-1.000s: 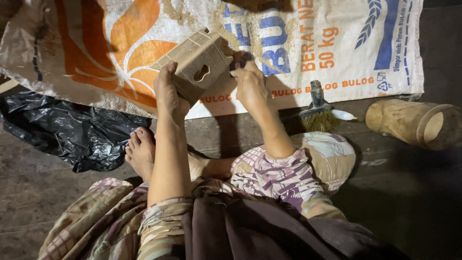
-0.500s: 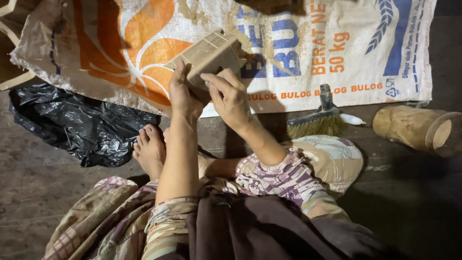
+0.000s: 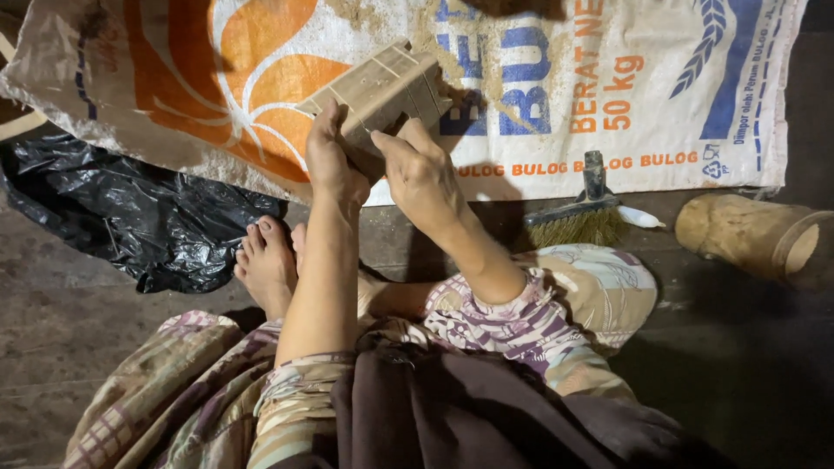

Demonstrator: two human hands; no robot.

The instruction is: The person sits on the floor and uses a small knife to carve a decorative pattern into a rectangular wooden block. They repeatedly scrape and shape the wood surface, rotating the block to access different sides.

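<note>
I hold a small box-like wooden mould (image 3: 382,87) in both hands above a printed white woven sack (image 3: 608,78) spread on the ground. My left hand (image 3: 334,161) grips its near left side from below. My right hand (image 3: 421,174) clasps its near right side, fingers curled on the wood. The mould is tilted, its ribbed side facing up. Sandy powder lies on the sack around and beyond the mould.
A crumpled black plastic sheet (image 3: 130,217) lies at the left. A short hand brush (image 3: 584,213) rests at the sack's near edge, and a wooden cylinder (image 3: 747,234) lies at the right. My bare foot (image 3: 265,265) and folded legs in patterned cloth fill the foreground.
The mould has been turned in my hands: its face with the cut-out hole no longer shows and the ribbed side is up. My right hand has shifted lower on it.
</note>
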